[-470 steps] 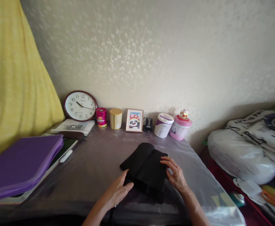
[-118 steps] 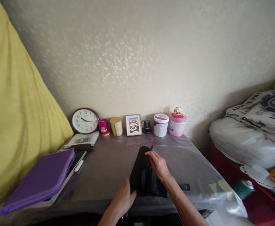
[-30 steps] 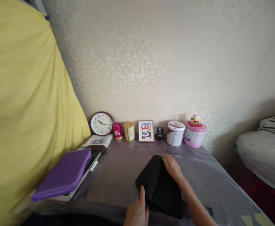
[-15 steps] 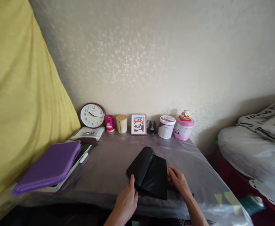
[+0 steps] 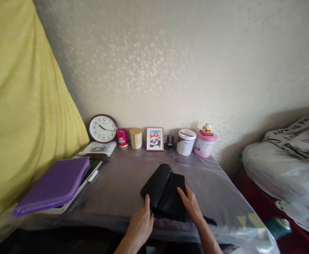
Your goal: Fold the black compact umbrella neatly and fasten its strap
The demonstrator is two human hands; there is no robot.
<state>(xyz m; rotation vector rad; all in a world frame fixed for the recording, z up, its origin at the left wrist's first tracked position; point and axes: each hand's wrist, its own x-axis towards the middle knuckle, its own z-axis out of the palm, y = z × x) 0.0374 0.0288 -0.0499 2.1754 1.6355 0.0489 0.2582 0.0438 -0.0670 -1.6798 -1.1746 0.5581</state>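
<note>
A black, thin, slightly shiny sheet (image 5: 171, 203) lies on the covered table near its front edge. Its left part is rolled into a loose tube, and a flatter flap spreads to the right. My left hand (image 5: 141, 222) grips the near left end of the roll, thumb on top and the other fingers mostly hidden beneath. At the flap's right edge, my right hand (image 5: 190, 204) has its thumb on top, with the fingers curled at the side. A narrow black strip (image 5: 210, 221) sticks out to the right, past my right wrist.
Along the wall stand a clock (image 5: 103, 128), a pink tin (image 5: 122, 138), a yellow canister (image 5: 135, 138), a picture frame (image 5: 155, 139), a small black device (image 5: 169, 142) and two tubs (image 5: 186, 143). A purple folder (image 5: 54, 183) lies left; bulky bags (image 5: 278, 173) sit right.
My right hand has moved left from beside the flap onto its right edge. The narrow black strip shows more now. My left hand keeps its hold on the roll.
</note>
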